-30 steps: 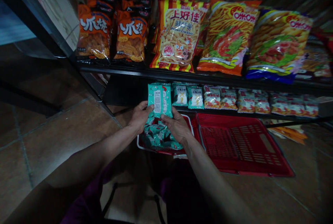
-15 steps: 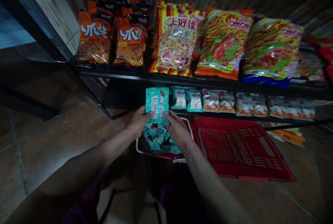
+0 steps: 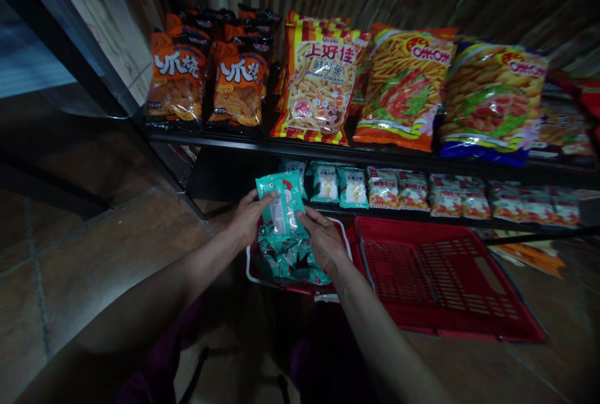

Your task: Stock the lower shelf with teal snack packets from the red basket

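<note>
A teal snack bag (image 3: pixel 282 204) is held up between my two hands, its printed side with a pale label panel facing me. My left hand (image 3: pixel 248 216) grips its left edge, thumb on the front. On the opposite edge, my right hand (image 3: pixel 321 232) closes on the bag with the thumb in front; its other fingers are partly hidden. Just beneath, a red basket with a white rim (image 3: pixel 250 272) contains several more teal bags (image 3: pixel 290 261). Behind the held bag, matching teal bags (image 3: pixel 325 183) stand upright on the lower shelf.
A second red basket (image 3: pixel 469 323) lies on the tiled floor to the right. Small red-and-white snack packs (image 3: pixel 384 188) line the lower shelf (image 3: pixel 215 182). Above, the upper shelf (image 3: pixel 262 141) bears orange bags (image 3: pixel 178 79), prawn cracker bags (image 3: pixel 321 85) and larger yellow bags (image 3: pixel 405 88).
The held bag has dropped slightly and tilted, with both hands still on it. Another teal bag now shows behind it on the lower shelf. The whole view has shifted a little.
</note>
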Demonstrator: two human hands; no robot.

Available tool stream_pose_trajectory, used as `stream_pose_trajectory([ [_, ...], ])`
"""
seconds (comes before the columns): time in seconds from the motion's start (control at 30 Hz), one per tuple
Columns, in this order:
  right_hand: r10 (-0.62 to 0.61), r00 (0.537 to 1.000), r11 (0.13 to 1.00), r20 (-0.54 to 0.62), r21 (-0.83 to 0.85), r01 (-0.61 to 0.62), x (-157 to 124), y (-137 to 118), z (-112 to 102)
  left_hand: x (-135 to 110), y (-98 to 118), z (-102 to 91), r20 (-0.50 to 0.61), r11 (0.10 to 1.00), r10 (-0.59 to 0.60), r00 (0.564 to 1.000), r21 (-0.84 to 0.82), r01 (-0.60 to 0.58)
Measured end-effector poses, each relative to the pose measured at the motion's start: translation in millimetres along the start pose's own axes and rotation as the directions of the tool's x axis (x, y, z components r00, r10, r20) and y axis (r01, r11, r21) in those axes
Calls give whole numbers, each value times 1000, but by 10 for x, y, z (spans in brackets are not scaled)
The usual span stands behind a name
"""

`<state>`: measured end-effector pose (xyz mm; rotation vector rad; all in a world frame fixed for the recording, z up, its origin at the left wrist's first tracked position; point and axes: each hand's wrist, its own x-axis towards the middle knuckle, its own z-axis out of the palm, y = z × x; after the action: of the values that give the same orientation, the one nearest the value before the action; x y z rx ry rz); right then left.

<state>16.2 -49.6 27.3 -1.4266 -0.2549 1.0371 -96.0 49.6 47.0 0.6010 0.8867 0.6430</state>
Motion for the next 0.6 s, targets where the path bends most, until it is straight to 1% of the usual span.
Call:
stream_pose_trajectory([
  [0.13,-41,998,996,55,-71,45,-21,13,8,48,44,-22,-59,998,-6,998,-62,2],
  [0.2,-39,997,994,72,-100,47,-27,16,10,68,59,-40,-60,997,-15,998,-73,11],
  [0.3,-41,994,991,102,-122,54,-31,23,8,119,96,-88,-27,997,0,1000,-71,-2],
  [0.47,-28,990,989,138,-138,47,-33,41,-1,248,122,-209,80,999,43,996,-10,-43],
  [0.53,-31,991,989,130,-140,49,-32,42,1,277,110,-234,63,999,45,997,-1,-45],
  [0.6,-37,995,990,97,-134,50,-30,36,8,280,99,-235,13,999,43,999,-8,-43],
])
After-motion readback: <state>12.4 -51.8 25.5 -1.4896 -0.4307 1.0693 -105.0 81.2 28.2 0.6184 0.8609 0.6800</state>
